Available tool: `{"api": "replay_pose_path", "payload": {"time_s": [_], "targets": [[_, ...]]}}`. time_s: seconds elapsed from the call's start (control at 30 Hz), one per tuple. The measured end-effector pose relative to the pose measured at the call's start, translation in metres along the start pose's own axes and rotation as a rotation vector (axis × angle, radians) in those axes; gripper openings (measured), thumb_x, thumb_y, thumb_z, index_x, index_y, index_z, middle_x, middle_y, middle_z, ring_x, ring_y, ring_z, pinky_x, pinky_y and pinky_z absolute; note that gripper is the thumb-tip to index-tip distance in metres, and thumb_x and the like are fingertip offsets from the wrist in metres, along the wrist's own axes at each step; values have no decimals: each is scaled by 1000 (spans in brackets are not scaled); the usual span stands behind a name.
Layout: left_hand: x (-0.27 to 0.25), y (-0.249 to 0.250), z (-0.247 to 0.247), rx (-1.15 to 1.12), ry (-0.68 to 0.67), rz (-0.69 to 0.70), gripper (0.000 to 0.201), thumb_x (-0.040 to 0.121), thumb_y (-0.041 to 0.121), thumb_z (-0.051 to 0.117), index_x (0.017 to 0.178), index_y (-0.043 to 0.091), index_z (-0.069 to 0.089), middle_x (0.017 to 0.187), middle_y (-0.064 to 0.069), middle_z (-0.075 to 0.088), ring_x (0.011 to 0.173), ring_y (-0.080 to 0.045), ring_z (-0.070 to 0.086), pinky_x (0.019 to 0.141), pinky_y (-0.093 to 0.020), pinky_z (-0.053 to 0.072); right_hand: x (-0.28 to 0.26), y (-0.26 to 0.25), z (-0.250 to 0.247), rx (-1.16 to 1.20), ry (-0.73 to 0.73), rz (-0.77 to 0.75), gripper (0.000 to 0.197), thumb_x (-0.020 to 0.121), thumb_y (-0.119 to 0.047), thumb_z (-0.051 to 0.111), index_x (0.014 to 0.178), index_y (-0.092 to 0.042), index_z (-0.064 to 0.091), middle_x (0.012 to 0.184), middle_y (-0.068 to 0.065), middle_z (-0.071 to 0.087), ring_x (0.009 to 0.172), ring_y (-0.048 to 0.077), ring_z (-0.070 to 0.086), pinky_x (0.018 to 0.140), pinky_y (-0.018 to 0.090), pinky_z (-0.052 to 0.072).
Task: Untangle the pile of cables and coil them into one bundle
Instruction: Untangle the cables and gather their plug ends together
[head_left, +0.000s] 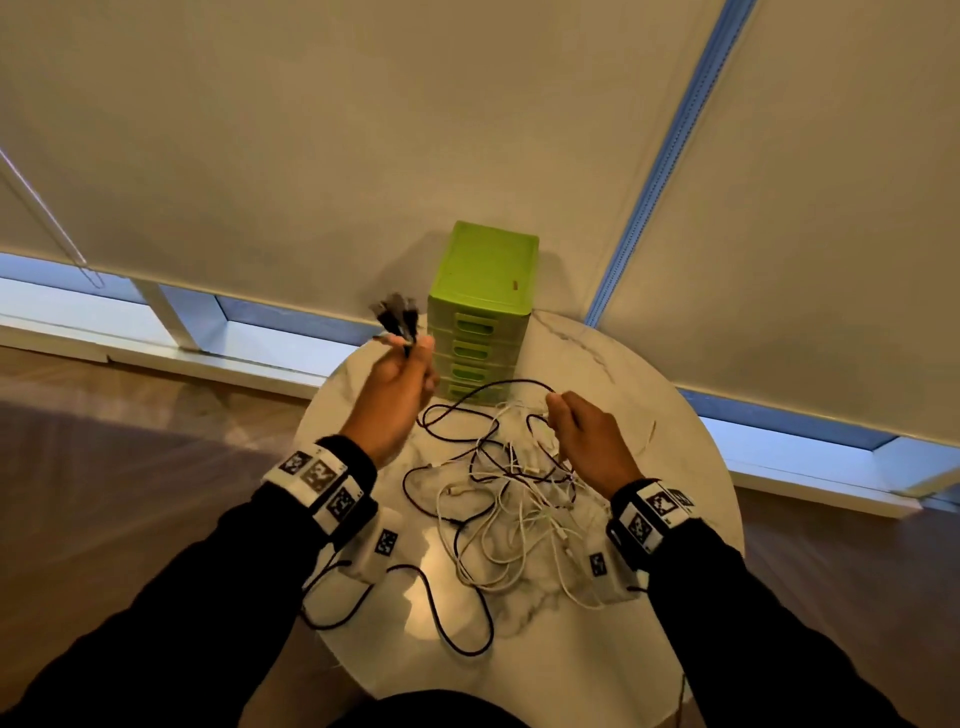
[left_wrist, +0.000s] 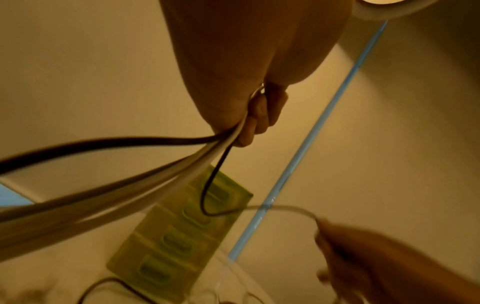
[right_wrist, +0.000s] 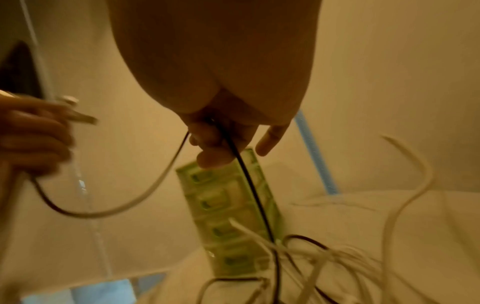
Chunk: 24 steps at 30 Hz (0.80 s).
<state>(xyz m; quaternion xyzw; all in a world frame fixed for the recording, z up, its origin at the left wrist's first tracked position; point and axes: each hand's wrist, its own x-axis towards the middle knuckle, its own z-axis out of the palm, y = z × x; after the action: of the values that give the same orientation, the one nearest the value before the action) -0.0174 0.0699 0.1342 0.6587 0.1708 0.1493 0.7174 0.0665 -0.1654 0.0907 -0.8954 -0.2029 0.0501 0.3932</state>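
While the tangled pile of cables (head_left: 498, 499) sprawls across the round marble table (head_left: 675, 467) below and between my wrists, my left hand (head_left: 397, 400) is raised, fist clamped on a gathered bunch of plug ends (head_left: 395, 312). My right hand (head_left: 587, 431), lower and nearer the heap, pinches a black cable (head_left: 498, 387) sagging leftward to that fist.

A green drawer unit (head_left: 480, 312) stands upright at the far edge of the round white marble worktop (head_left: 649, 395), its four drawer fronts facing the near edge. Behind it hang pale blinds (head_left: 363, 130) with a blue strip (head_left: 670, 150); wood floor (head_left: 130, 405) surrounds the worktop.
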Motion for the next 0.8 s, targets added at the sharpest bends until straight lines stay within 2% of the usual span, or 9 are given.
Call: {"api": "replay_pose_path", "payload": {"time_s": [0.07, 0.13, 0.2, 0.27, 0.3, 0.37, 0.47, 0.6, 0.8], "targets": [[-7, -11, 12, 91, -83, -31, 40, 103, 50, 48, 72, 24, 55, 67, 3, 54, 64, -15, 44, 65, -32, 36, -3, -30, 2, 59, -18, -82, 34, 107, -43, 39, 78, -30, 52, 67, -11, 58, 63, 5, 55, 69, 35, 46], [-12, -13, 26, 103, -146, -74, 41, 102, 52, 47, 81, 20, 61, 71, 4, 61, 59, -11, 46, 64, -28, 37, -8, -50, 7, 71, -73, -176, 30, 107, -44, 39, 83, -34, 53, 67, -10, 57, 63, 4, 53, 65, 35, 43], [-13, -12, 35, 60, -179, -113, 40, 103, 50, 46, 84, 20, 64, 63, 7, 54, 52, -8, 39, 55, -26, 32, -14, -62, 15, 48, -140, -253, 26, 107, -46, 36, 106, -38, 60, 74, -7, 63, 69, 9, 59, 65, 35, 44], [-11, -12, 37, -13, -195, -113, 37, 103, 46, 50, 80, 23, 66, 64, 1, 49, 60, -14, 43, 62, -31, 37, -15, -64, 21, 44, -210, -296, 35, 107, -47, 33, 138, -41, 48, 90, -1, 71, 78, 15, 65, 69, 34, 47], [-9, -12, 37, -38, -190, -100, 35, 104, 43, 50, 79, 22, 64, 68, -2, 52, 66, -17, 48, 69, -35, 40, -16, -63, 23, 87, -248, -293, 37, 107, -47, 33, 141, -40, 46, 94, -1, 71, 79, 14, 65, 71, 32, 48], [-5, -8, 36, -66, -136, -64, 32, 106, 32, 47, 81, 16, 57, 70, 0, 59, 70, -16, 55, 75, -37, 44, -19, -59, 27, 221, -332, -256, 37, 107, -48, 32, 119, -27, 59, 82, 0, 65, 69, 12, 59, 68, 32, 47], [-2, 11, 31, -211, -48, -2, 29, 109, 25, 40, 84, 13, 48, 69, -1, 52, 67, -17, 62, 69, -38, 54, -27, -31, 38, 219, -463, -176, 48, 107, -49, 30, 84, -15, 55, 67, -1, 55, 61, 13, 53, 67, 33, 46], [5, 35, 5, -293, -42, 57, 34, 110, 28, 36, 79, 16, 43, 64, 3, 45, 46, -15, 48, 53, -32, 45, -32, 21, 43, 97, -455, -118, 46, 105, -52, 30, 84, -18, 54, 72, -5, 56, 66, 10, 53, 74, 41, 49], [16, 57, -23, -276, 39, 154, 35, 110, 28, 35, 75, 21, 36, 61, 6, 30, 48, -10, 23, 54, -31, 22, -13, 46, 15, -148, -469, -98, 33, 107, -44, 32, 89, -23, 49, 84, 2, 61, 80, 24, 59, 80, 41, 46]]}}
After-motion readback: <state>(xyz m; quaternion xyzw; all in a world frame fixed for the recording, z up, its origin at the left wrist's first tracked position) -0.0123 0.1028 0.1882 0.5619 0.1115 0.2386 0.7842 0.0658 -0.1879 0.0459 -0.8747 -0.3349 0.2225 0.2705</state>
